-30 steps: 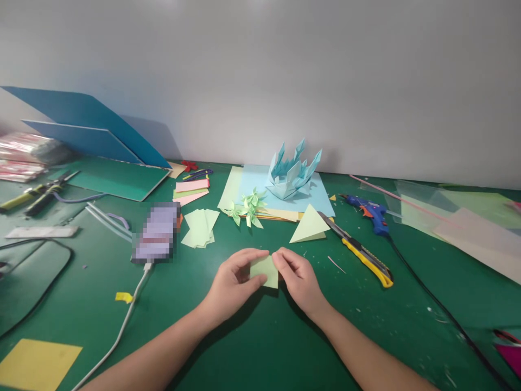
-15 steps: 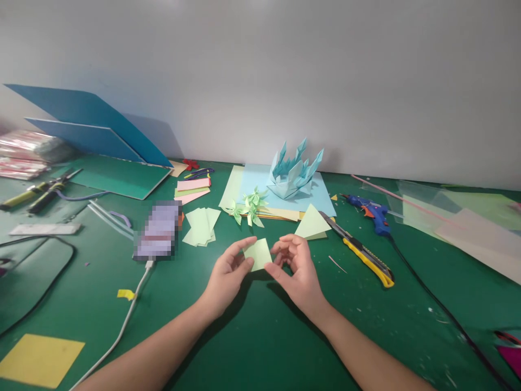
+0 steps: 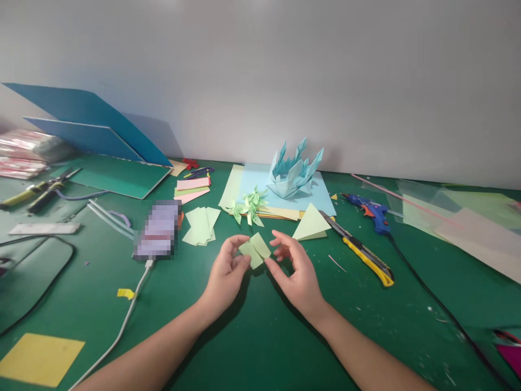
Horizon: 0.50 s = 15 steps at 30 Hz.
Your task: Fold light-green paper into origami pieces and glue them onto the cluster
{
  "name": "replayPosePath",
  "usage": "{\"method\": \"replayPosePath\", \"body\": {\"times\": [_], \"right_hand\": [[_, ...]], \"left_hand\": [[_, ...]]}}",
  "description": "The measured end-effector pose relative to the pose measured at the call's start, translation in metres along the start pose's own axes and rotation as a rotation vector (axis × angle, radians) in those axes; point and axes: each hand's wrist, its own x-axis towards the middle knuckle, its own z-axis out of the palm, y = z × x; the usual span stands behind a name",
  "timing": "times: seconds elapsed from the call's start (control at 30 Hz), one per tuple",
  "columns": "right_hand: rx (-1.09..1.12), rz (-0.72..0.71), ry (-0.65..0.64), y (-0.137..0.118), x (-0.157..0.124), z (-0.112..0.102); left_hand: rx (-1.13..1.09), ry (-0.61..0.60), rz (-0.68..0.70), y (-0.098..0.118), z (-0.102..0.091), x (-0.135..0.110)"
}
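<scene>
A small folded piece of light green paper is held just above the green table, between both hands. My left hand pinches its left edge with thumb and fingers. My right hand is at its right edge, thumb touching the lower corner and fingers curled loosely beside it. A light green paper triangle lies just beyond my right hand. A stack of cut light green paper pieces lies beyond my left hand.
A yellow utility knife and a blue glue gun with a black cord lie to the right. A blue origami crown sits on coloured sheets with small green paper flowers. A phone on a white cable lies to the left; pliers far left.
The hands lifted the green paper off the table and moved it slightly away from me. It was flat and square; now it is tilted and shows a fold, with the right fingers loosened.
</scene>
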Motion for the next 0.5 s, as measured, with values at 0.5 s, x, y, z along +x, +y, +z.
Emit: {"method": "replayPosePath", "body": {"times": [0.5], "right_hand": [[0.070, 0.052, -0.002, 0.002, 0.002, -0.002]], "left_hand": [[-0.080, -0.046, -0.061, 0.010, 0.000, -0.002]]}}
